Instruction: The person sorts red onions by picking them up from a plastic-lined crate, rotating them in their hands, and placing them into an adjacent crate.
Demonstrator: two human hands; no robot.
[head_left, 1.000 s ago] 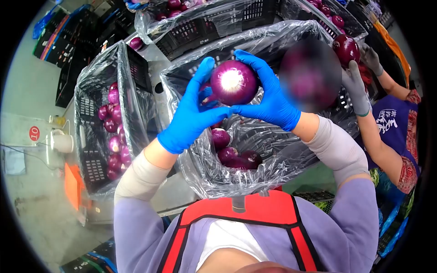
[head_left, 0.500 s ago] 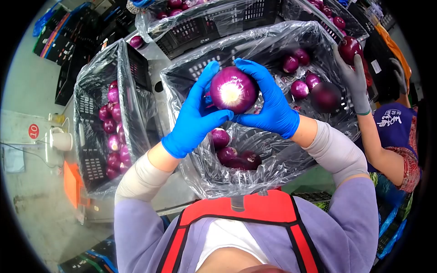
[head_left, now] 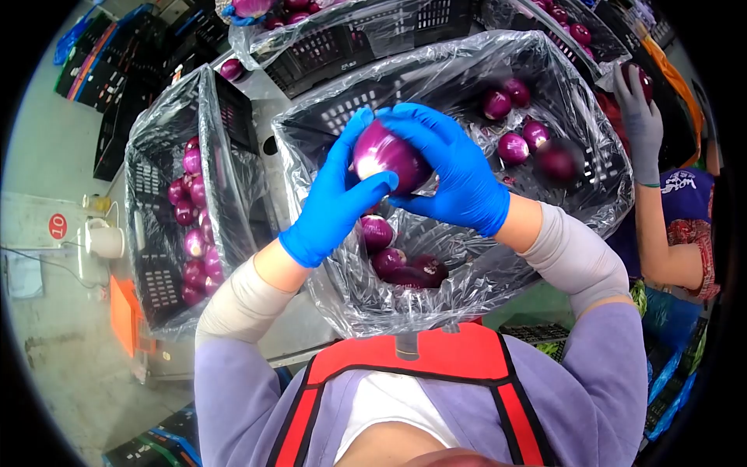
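A large peeled red onion is held between my two blue-gloved hands, above a black crate lined with clear plastic. My left hand grips its left side, thumb across the lower front. From the right, my right hand wraps over its top and side. The pale root end is partly covered by my left thumb. Below, several red onions lie in the near left of the crate, and more red onions lie at its far right.
On the left stands another lined crate with several onions. A loose onion sits on the metal surface behind it. More crates line the back. At right, a co-worker's grey-gloved hand holds an onion.
The onion has been turned in my hands, its pale root end now facing lower left. My right hand has shifted over its top. The co-worker's hand has moved right with its onion.
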